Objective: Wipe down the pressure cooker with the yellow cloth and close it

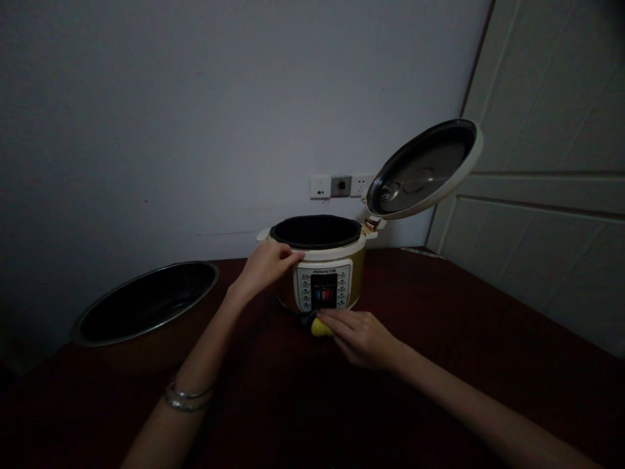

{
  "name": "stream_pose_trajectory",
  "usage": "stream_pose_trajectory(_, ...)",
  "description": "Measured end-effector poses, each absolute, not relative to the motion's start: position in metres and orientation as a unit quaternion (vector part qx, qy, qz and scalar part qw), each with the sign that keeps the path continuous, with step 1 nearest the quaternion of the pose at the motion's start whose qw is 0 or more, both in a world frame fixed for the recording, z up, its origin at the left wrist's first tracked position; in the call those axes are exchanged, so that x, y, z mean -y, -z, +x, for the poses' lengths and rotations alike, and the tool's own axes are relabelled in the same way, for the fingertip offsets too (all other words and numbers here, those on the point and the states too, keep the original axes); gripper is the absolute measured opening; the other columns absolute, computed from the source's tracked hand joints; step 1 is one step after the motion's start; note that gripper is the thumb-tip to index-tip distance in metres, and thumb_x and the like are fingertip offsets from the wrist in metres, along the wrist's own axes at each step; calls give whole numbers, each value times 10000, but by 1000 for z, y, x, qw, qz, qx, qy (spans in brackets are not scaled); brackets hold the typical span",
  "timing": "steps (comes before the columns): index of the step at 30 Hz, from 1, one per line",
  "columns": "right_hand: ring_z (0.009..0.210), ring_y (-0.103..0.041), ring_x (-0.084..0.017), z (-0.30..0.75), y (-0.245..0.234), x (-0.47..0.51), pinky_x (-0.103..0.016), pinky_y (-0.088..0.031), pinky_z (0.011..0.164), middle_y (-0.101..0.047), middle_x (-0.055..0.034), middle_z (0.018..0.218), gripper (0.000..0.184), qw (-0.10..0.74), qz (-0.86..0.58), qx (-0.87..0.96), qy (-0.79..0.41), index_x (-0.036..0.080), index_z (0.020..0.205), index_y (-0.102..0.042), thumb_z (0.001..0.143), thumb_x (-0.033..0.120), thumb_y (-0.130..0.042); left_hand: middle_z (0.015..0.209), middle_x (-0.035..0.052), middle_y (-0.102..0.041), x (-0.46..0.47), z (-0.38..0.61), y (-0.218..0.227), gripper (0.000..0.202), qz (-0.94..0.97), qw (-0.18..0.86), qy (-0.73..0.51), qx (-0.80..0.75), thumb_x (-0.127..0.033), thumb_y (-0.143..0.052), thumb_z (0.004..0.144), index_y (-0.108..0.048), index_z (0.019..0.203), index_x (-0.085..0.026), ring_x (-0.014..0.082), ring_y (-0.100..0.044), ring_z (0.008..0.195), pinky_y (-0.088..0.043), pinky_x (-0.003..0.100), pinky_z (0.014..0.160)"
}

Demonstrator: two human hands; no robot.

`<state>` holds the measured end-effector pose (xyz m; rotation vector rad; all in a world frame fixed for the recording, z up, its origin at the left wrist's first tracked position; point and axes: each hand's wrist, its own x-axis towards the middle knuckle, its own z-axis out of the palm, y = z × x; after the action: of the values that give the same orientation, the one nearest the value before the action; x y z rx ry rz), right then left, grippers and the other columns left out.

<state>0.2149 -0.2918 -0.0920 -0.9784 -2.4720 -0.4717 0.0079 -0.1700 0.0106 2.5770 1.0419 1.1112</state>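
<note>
A gold and white electric cooker (336,270) stands on a dark red table (463,326), its hinged lid (422,168) swung up to the right. A dark inner pot (316,231) sits inside it. My left hand (266,264) rests on the cooker's white rim at the front left, fingers curled over the edge. My right hand (359,335) lies low in front of the cooker's base, fingers pressed on a yellow sponge (319,327) with a dark side, against the table.
A large dark metal bowl (146,309) sits at the left of the table. Wall sockets (340,185) are behind the cooker. A pale door (551,195) stands at the right. Silver bangles (188,396) circle my left wrist.
</note>
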Motion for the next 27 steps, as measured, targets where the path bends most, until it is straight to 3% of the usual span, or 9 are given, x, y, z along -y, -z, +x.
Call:
stream_pose_trajectory(6, 1158, -513, -250, 260, 52, 286, -454, -461, 954, -526, -146, 1244, 481, 450, -400, 762, 238, 196, 1289, -414, 820, 120, -491, 523, 29, -538, 177, 5, -17, 439, 869, 50, -316, -378, -495, -488, 821, -635, 571, -165, 115, -416, 489, -237, 258, 500)
stream_pose_trajectory(9, 1119, -522, -248, 265, 51, 271, -474, -458, 937, -528, -135, 1183, 456, 489, -404, 733, 245, 200, 1243, -412, 806, 87, -477, 565, 50, -564, 182, 5, -19, 465, 878, 41, -271, -393, -508, -452, 837, -653, 611, -154, 130, -444, 526, -255, 267, 528)
stream_pose_trajectory(16, 974, -569, -218, 266, 103, 270, -399, -514, 832, -560, -106, 1025, 358, 466, -438, 742, 200, 198, 1130, -458, 800, 59, -463, 579, 56, -565, 179, 8, -14, 473, 886, 39, -240, -395, -501, -424, 853, -595, 574, -159, 124, -423, 521, -234, 281, 524)
stream_pose_trajectory(22, 886, -607, -185, 266, 142, 285, -324, -546, 744, -599, -96, 967, 304, 330, -455, 810, 168, 177, 1065, -522, 804, 52, -427, 556, 51, -554, 176, 10, -13, 477, 890, 48, -242, -383, -498, -424, 851, -574, 552, -158, 113, -402, 507, -227, 270, 504)
stream_pose_trajectory(27, 795, -592, -181, 239, 130, 296, -277, -516, 613, -610, -105, 908, 203, 221, -415, 853, 226, 142, 1008, -570, 827, 137, -480, 600, 45, -593, 174, 2, -15, 470, 897, 75, -233, -368, -501, -410, 848, -616, 607, -155, 121, -451, 534, -253, 244, 493)
